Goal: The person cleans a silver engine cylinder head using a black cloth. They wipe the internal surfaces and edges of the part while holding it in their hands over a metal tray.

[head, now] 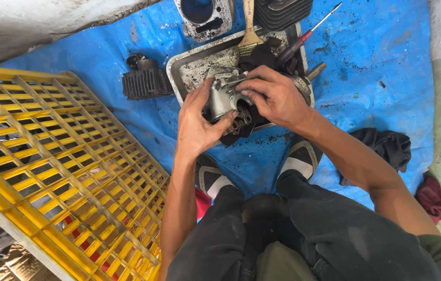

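Note:
A grey cast-metal engine part (pixel 224 94) is held above a shallow metal tray (pixel 189 70). My left hand (pixel 197 125) grips it from the left and below, thumb across its lower edge. My right hand (pixel 275 96) closes over its top and right side, fingertips on the upper face. A dark rag (pixel 241 130) hangs under the part. In the tray lie a wooden-handled paintbrush (pixel 250 36) and a red-handled screwdriver (pixel 303 36).
A yellow plastic crate (pixel 59 161) stands at the left on the blue tarp (pixel 376 67). A black finned cylinder (pixel 146 82) lies left of the tray; another finned block (pixel 283 11) and a metal casing (pixel 205 15) sit behind it. Dark cloth (pixel 387 145) lies right.

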